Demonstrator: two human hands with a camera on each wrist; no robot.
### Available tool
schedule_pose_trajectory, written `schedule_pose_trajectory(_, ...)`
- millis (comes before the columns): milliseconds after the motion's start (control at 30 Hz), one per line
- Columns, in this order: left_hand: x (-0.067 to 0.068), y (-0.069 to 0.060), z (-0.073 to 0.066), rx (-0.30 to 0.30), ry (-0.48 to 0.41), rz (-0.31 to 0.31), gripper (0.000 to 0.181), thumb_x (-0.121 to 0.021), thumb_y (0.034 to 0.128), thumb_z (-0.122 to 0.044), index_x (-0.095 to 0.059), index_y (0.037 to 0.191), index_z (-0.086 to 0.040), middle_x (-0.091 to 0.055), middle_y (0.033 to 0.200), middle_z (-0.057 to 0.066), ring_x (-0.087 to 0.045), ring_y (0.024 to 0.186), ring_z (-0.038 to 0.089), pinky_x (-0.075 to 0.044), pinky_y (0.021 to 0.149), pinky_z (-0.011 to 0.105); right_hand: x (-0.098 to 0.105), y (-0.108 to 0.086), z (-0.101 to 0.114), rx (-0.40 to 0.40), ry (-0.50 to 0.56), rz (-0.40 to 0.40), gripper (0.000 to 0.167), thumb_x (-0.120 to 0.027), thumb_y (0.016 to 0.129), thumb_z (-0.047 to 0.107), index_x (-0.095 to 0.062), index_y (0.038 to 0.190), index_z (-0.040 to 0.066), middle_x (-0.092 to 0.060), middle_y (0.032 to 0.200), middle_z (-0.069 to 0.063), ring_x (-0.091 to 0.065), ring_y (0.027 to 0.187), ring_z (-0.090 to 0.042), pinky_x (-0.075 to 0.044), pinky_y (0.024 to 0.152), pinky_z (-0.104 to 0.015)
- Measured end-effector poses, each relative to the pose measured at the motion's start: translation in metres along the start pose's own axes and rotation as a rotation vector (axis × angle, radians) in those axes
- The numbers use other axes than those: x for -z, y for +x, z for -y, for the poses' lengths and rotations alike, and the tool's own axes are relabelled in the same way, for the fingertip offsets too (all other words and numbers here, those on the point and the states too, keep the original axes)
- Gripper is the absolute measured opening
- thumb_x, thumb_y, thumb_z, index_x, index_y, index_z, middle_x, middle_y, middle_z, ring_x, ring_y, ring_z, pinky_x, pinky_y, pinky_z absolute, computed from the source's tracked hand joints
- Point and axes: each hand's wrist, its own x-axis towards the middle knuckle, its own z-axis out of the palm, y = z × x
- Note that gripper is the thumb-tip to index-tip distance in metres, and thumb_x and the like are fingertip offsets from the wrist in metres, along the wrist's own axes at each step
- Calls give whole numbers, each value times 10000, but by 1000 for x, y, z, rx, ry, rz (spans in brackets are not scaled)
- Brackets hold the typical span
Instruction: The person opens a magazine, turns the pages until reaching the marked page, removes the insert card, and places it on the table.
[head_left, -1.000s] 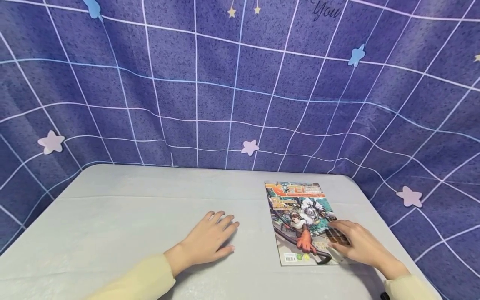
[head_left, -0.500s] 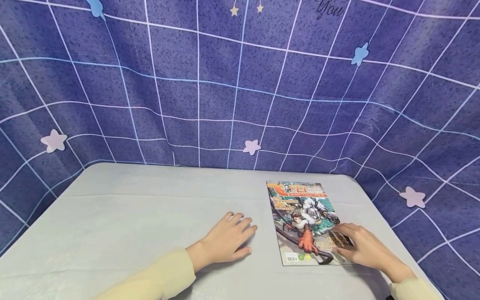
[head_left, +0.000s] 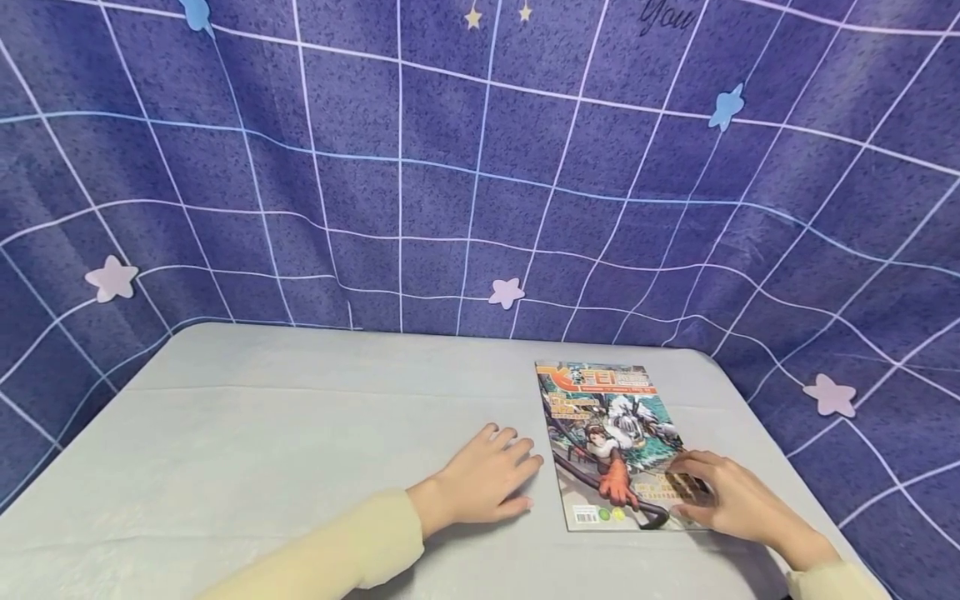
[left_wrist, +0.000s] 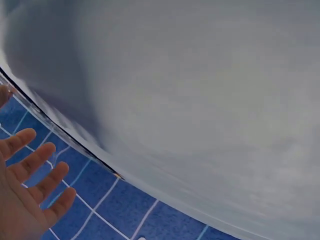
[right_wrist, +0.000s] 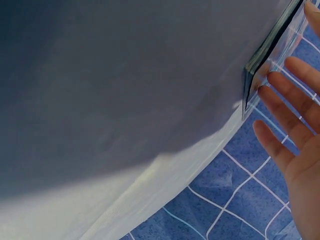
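A magazine (head_left: 611,442) with a colourful illustrated cover lies flat on the right part of the table. Over its lower right corner is my right hand (head_left: 731,497), thumb and fingers apart and loosely bent. In the right wrist view the fingers (right_wrist: 285,107) come close to the magazine's edge (right_wrist: 270,47); whether they touch it I cannot tell. My left hand (head_left: 483,477) is just left of the magazine, palm down with fingers spread, holding nothing. The left wrist view has the left hand (left_wrist: 32,185) at its left edge, fingers apart, near a thin dark edge.
A pale cloth covers the table (head_left: 262,433). Behind it and along both sides hangs a blue curtain (head_left: 360,208) with a white grid and stars. Pale yellow sleeves (head_left: 345,550) cover both forearms.
My left hand has moved right across the table, towards the magazine's left edge. The right hand stays over the magazine's lower right corner, and the magazine lies as before.
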Motion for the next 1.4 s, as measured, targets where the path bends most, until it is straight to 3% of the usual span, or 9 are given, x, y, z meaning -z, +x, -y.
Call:
schedule_pose_trajectory(167, 0, 11, -8, -29, -7, 7, 497, -422, 860, -566, -539, 1193, -216, -575, 1151, -10, -516, 1038, 189, -398, 855, 367, 0, -2, 0, 5, 6, 2, 426, -833, 527, 333, -681, 899, 194, -642, 947, 62, -619, 845, -126, -448, 763, -249)
schedule_pose_trajectory(533, 3, 32, -27, -68, -13, 88, 489, -376, 871, -593, -519, 1194, -254, -551, 1207, -30, -502, 1055, 170, -387, 861, 341, -2, -5, 0, 23, 53, 1, 483, -806, 545, 508, -676, 903, 212, -633, 999, 46, -614, 887, -157, -391, 835, -144)
schedule_pose_trajectory(933, 1, 42, -37, -73, -24, 138, 497, -337, 879, -617, -538, 1172, -269, -562, 1191, -47, -498, 1078, 164, -393, 842, 331, -1, -6, 2, -8, 45, 44, 555, -765, 531, 602, -666, 928, 227, -626, 1041, 24, -610, 912, -182, -485, 745, -338)
schedule_pose_trajectory(1233, 1, 45, -39, -84, -44, 142, 493, -326, 878, -627, -561, 1118, -266, -572, 1137, -59, -511, 1049, 148, -395, 832, 317, -1, -4, 1, 14, 38, 40, 568, -766, 524, 605, -669, 930, 219, -625, 1044, 25, -614, 906, -176, -458, 767, -266)
schedule_pose_trajectory(1400, 1, 46, -41, -84, -61, 175, 530, -301, 874, -655, -556, 1135, -271, -569, 1152, -62, -522, 1064, 155, -397, 847, 323, -1, -4, 2, 13, 43, 49, 551, -769, 534, 596, -667, 930, 227, -627, 1041, 25, -616, 902, -177, -479, 749, -319)
